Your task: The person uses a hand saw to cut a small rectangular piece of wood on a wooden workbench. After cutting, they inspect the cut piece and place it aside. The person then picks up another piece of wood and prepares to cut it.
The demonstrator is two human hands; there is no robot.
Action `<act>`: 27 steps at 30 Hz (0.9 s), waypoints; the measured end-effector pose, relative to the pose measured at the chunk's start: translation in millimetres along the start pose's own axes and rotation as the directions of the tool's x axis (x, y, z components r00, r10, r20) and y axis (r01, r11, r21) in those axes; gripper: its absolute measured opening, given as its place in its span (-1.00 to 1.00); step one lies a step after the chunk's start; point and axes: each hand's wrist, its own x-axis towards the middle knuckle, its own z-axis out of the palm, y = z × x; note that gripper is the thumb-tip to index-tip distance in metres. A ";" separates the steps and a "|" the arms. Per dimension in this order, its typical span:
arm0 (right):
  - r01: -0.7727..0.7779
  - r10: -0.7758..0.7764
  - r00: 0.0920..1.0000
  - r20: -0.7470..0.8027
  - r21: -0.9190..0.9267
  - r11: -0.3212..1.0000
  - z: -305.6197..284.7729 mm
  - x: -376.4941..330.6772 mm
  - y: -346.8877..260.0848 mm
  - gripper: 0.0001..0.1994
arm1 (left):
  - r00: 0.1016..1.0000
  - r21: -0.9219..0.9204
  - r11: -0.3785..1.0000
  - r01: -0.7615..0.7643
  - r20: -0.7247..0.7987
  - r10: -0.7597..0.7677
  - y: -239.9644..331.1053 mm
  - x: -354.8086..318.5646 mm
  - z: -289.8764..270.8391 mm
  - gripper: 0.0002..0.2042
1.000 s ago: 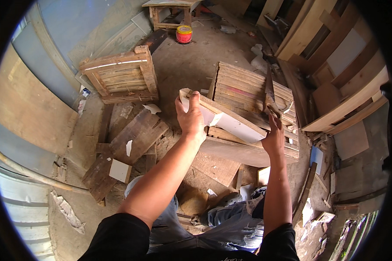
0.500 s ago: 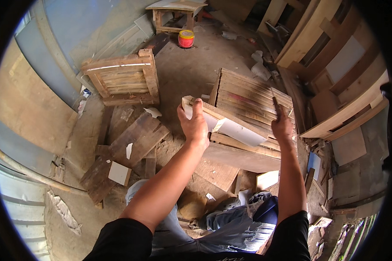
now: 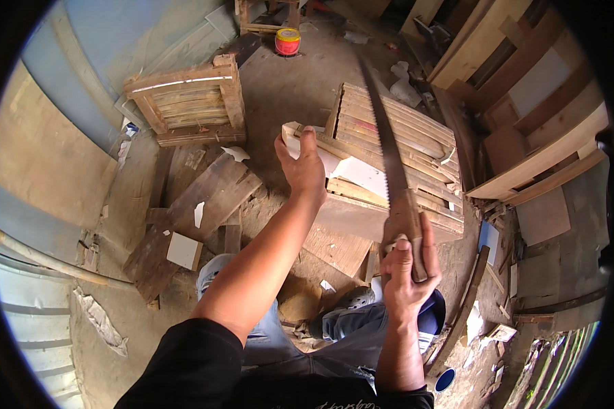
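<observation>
The right hand has raised its gripped handsaw, blade now pointing away above the wooden plank, whose near-left end the left hand clasps.

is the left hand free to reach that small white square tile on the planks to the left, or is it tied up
Probably not right now. The left hand is clamped on the end of a wooden strip lying on the slatted crate. The white tile lies uncovered on the planks, nothing blocking it, but the hand would have to let go first.
</observation>
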 end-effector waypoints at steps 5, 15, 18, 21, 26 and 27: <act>-0.090 0.095 0.989 0.110 -0.045 0.995 3.6 -8.6 6.0 -0.49 | 0.998 -0.049 0.998 -0.035 0.043 0.037 1.7 -1.2 -0.1 -0.24; -0.080 0.090 0.988 0.126 -0.077 0.994 4.6 -8.8 10.8 -0.51 | 0.999 -0.027 0.999 -0.031 0.025 0.032 5.6 -3.7 0.9 -0.23; -0.074 0.082 0.989 0.126 -0.063 0.995 5.1 -8.8 12.1 -0.51 | 0.999 -0.011 0.999 -0.035 0.011 0.035 5.4 -3.6 1.4 -0.20; -0.059 0.072 0.988 0.138 -0.090 0.994 4.8 -9.4 12.3 -0.50 | 0.999 0.012 0.999 -0.034 0.006 0.034 4.2 -1.8 1.4 -0.16; -0.106 0.116 0.983 0.143 -0.080 0.991 4.7 -10.7 12.2 -0.50 | 0.999 -0.025 1.000 -0.016 0.046 0.017 2.9 0.5 0.3 -0.14; -0.100 0.112 0.983 0.147 -0.088 0.991 5.0 -10.8 12.4 -0.50 | 0.999 -0.017 1.000 -0.011 0.035 0.012 2.8 0.2 0.4 -0.14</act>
